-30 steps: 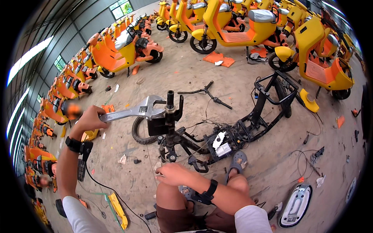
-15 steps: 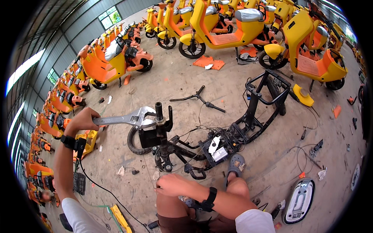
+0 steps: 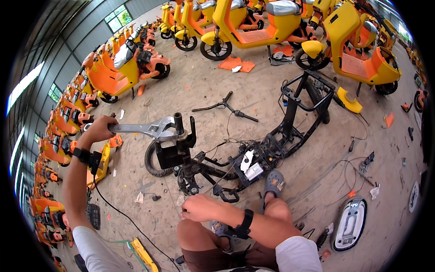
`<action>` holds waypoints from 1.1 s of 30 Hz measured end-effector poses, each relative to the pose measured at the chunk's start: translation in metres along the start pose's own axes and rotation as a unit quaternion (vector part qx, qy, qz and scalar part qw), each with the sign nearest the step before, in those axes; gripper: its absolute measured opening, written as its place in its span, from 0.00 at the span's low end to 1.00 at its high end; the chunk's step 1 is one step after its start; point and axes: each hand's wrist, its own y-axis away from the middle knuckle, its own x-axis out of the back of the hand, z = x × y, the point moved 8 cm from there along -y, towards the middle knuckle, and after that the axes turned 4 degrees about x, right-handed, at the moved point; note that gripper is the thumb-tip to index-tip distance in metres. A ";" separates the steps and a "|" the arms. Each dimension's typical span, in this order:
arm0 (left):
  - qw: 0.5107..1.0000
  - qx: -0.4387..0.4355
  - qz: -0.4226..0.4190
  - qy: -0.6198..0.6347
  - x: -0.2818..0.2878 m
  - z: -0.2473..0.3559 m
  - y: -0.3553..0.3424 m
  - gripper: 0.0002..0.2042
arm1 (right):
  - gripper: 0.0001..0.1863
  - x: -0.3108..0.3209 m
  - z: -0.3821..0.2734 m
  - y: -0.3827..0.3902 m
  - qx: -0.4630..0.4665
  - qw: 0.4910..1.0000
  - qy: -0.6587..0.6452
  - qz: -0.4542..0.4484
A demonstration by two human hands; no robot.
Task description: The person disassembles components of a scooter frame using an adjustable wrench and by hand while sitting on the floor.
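My left hand (image 3: 99, 130) is closed around the handle of a large silver adjustable wrench (image 3: 147, 128), with the handle's end poking out behind it. The wrench's head (image 3: 165, 128) is at the threaded steering stem (image 3: 180, 127) of a stripped black scooter frame (image 3: 299, 131). Below the stem, my right hand (image 3: 195, 209) hangs by my bent knee, its fingers loosely bent and slightly apart, with no object visible in them. Wiring and a silver boxy unit (image 3: 253, 170) sit in the frame's middle.
Rows of yellow-orange scooters (image 3: 244, 38) surround the work area. A loose tyre (image 3: 156, 170), a black handlebar (image 3: 238, 113), a yellow panel (image 3: 349, 104) and a white-rimmed seat base (image 3: 349, 224) lie around the frame. A black cable (image 3: 127, 217) runs from my left wrist band.
The view has shifted, moving the scene leftward and upward. My left hand has swung the wrench handle slightly toward the far side. My right hand stays low by my knee.
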 end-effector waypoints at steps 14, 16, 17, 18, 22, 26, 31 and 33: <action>0.987 -0.059 0.152 -0.003 -0.049 -0.015 -0.026 0.12 | 0.17 -0.001 0.002 -0.018 -0.004 1.000 0.002 -0.004; 0.982 -0.083 0.171 0.011 -0.054 -0.002 -0.031 0.13 | 0.16 0.002 0.003 -0.021 -0.004 1.000 0.005 0.011; 0.982 -0.083 0.167 0.027 -0.054 0.004 -0.036 0.13 | 0.16 0.001 0.005 -0.021 -0.001 1.000 -0.001 0.019; 0.982 -0.082 0.162 0.042 -0.053 0.008 -0.038 0.13 | 0.16 0.001 0.008 -0.022 0.004 1.000 -0.008 0.028; 0.982 -0.079 0.169 0.028 -0.048 0.016 -0.024 0.13 | 0.15 0.001 0.018 -0.024 -0.006 0.999 -0.003 0.036; 0.985 -0.084 0.148 0.011 -0.035 0.034 0.013 0.14 | 0.14 0.002 0.008 -0.020 0.006 0.999 -0.012 0.043; 0.995 -0.014 0.092 0.017 -0.026 0.054 0.065 0.12 | 0.13 0.000 -0.001 -0.014 0.029 0.998 -0.015 0.059; 0.996 0.052 0.047 0.059 -0.024 0.078 0.089 0.12 | 0.13 -0.004 0.002 -0.014 0.035 0.997 -0.014 0.067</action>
